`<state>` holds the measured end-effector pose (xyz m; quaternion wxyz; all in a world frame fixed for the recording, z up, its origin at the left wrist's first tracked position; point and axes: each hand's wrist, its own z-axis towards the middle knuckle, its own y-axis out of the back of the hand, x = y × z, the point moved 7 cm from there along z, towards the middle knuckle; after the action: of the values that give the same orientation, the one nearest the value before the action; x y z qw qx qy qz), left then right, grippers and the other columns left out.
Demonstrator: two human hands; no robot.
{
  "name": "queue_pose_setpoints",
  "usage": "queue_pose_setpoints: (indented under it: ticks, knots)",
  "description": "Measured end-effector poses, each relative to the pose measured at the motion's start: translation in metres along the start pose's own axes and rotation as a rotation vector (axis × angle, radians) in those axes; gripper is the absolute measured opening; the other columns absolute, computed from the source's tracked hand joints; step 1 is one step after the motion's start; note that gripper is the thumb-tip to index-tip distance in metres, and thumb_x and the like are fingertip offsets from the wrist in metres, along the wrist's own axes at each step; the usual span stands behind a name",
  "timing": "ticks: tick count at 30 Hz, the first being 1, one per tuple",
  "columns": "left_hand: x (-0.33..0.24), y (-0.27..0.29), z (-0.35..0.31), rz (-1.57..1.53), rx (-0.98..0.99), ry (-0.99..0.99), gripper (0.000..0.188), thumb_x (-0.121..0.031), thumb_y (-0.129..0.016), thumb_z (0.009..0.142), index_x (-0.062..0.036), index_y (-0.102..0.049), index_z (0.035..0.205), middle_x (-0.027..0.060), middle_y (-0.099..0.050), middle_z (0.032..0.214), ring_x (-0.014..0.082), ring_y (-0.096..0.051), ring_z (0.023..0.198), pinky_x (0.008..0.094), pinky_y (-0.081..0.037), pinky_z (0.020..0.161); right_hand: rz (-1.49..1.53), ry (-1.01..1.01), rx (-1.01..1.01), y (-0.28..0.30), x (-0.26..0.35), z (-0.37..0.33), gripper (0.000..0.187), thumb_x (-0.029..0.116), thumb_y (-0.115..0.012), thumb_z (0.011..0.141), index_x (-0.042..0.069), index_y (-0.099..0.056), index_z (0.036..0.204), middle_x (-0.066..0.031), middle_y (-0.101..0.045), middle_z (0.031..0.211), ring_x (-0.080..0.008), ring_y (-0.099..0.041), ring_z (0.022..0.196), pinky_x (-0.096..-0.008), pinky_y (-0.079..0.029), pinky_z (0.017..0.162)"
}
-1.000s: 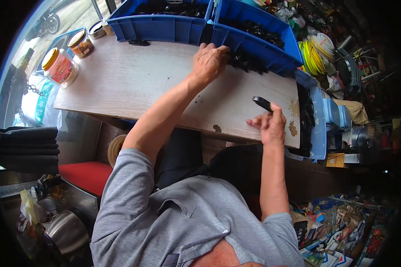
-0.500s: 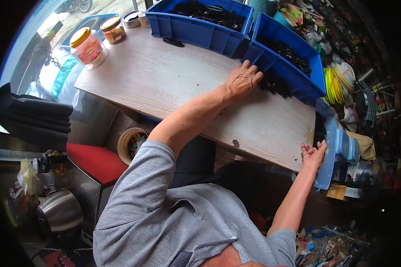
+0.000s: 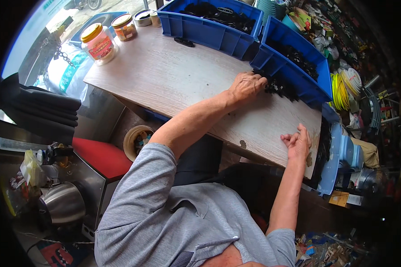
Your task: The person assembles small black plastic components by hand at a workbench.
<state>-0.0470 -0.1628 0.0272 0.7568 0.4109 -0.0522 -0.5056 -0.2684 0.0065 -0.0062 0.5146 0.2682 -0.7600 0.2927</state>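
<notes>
Beside the front wall of the right-hand blue bin, my left hand (image 3: pixel 247 87) rests with curled fingers at the edge of a loose pile of small black parts (image 3: pixel 282 87). Its fingertips are partly hidden, so what they grip cannot be made out. Over the right end of the whitish wooden table (image 3: pixel 165 73), my right hand (image 3: pixel 297 143) hovers with palm up, fingers apart and bent, nothing seen in it. More black parts fill the right blue bin (image 3: pixel 294 82) and the left blue bin (image 3: pixel 205 34). A single black oval piece (image 3: pixel 184 42) lies before the left bin.
A yellow-lidded jar (image 3: pixel 98 44), a smaller jar (image 3: pixel 124 27) and a round tin (image 3: pixel 142 18) stand at the far left. A pale blue plastic bin (image 3: pixel 329 164) with black parts adjoins the right table edge. A bucket (image 3: pixel 131 142) sits below the front edge.
My right hand has come left from the pale blue bin's edge to above the table. The left hand has drawn slightly down from the bin wall. The view has shifted a little.
</notes>
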Motion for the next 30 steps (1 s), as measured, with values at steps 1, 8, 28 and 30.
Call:
queue_pose_setpoints:
  ticks: [1, 8, 28, 30]
  knots:
    - [-0.003, 0.003, -0.001, -0.021, -0.009, -0.018, 0.007, -0.011, -0.063, 0.083, -0.0089, -0.060, 0.090, 0.0093, -0.066, 0.083, 0.0322, -0.065, 0.081, 0.0422, -0.052, 0.072, 0.004, 0.001, 0.016, -0.004, -0.001, -0.001, 0.023, 0.027, -0.070, 0.087, 0.008, -0.058, 0.093, -0.0042, -0.044, 0.048, -0.0226, -0.059, 0.052, -0.0452, -0.059, 0.062]
    - [0.006, 0.022, -0.022, -0.598, -0.125, 0.415, 0.016, -0.006, -0.069, 0.087, -0.0043, -0.068, 0.103, 0.0095, -0.072, 0.091, 0.0189, -0.070, 0.079, 0.0304, -0.055, 0.069, 0.002, 0.053, 0.156, -0.039, -0.005, -0.018, 0.018, 0.023, -0.071, 0.088, 0.010, -0.058, 0.089, -0.0015, -0.046, 0.048, -0.0205, -0.060, 0.048, -0.0463, -0.060, 0.058]
    - [-0.034, 0.017, -0.071, -1.516, 0.308, 0.821, 0.009, -0.007, -0.068, 0.085, -0.0009, -0.067, 0.092, 0.0043, -0.065, 0.076, 0.0100, -0.061, 0.068, 0.0224, -0.047, 0.062, -0.197, 0.043, 0.534, -0.109, -0.021, -0.037, 0.024, 0.023, -0.073, 0.089, 0.004, -0.063, 0.099, -0.0016, -0.051, 0.050, -0.0142, -0.051, 0.039, -0.0289, -0.050, 0.045]
    - [-0.033, 0.017, -0.075, -1.506, 0.310, 0.802, 0.009, -0.008, -0.068, 0.085, -0.0012, -0.066, 0.091, 0.0043, -0.065, 0.076, 0.0099, -0.061, 0.068, 0.0223, -0.047, 0.062, -0.206, 0.061, 0.582, -0.113, -0.022, -0.040, 0.023, 0.023, -0.072, 0.089, 0.004, -0.063, 0.098, -0.0017, -0.051, 0.050, -0.0142, -0.051, 0.039, -0.0293, -0.050, 0.044]
